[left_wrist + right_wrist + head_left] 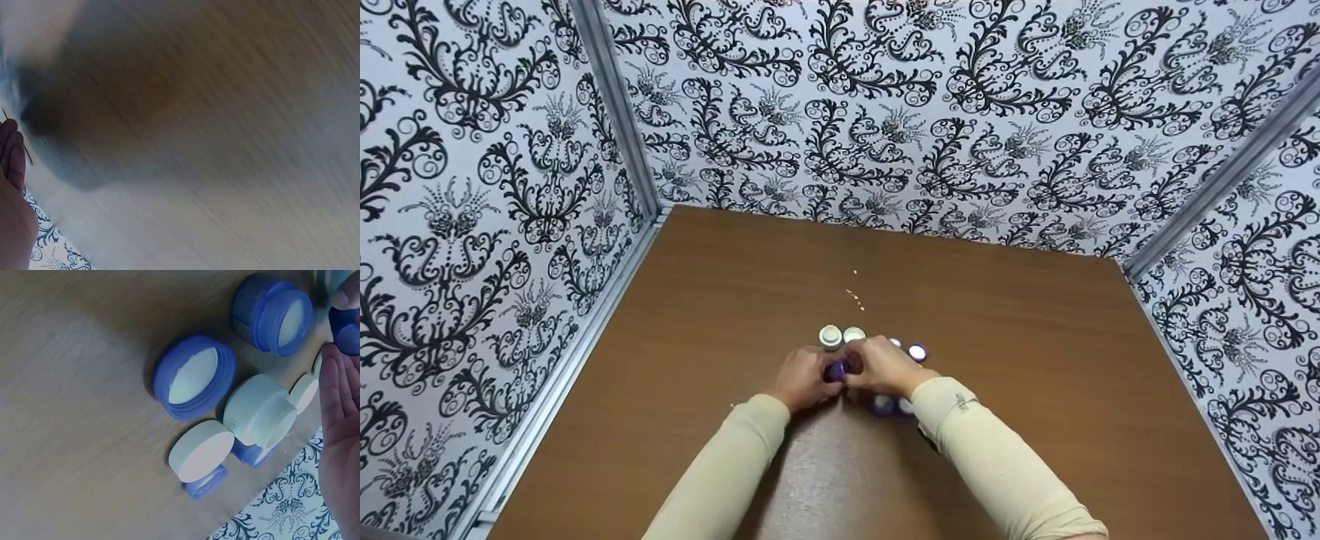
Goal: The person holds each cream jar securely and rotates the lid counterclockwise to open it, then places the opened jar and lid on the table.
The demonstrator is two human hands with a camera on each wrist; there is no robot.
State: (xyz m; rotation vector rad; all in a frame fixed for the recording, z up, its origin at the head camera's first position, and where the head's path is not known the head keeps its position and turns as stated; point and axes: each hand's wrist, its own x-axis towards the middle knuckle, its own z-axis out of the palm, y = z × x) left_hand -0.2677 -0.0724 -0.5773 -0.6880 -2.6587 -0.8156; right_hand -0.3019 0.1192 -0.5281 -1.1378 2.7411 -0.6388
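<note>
In the head view a small blue jar point(835, 370) is between the two hands, mostly covered by fingers. My left hand point(802, 380) grips it from the left, while the right hand point(883, 366) has its thumb and fingertips on the other side. At the right wrist view's edge, part of the blue jar point(346, 331) shows by the right hand point(342, 405); whether it has a lid on is hidden. The left wrist view catches only some curled fingers of the left hand point(14, 185), and its grip lies outside that view.
Near the right hand stand an open blue jar point(269, 315), a blue lid point(163, 385) lying inside up, an open white jar point(247, 408) and a white lid point(199, 450). Beyond the hands are two pale round pieces point(830, 337). White crumbs point(855, 298) dot the brown table point(735, 285); patterned walls enclose it.
</note>
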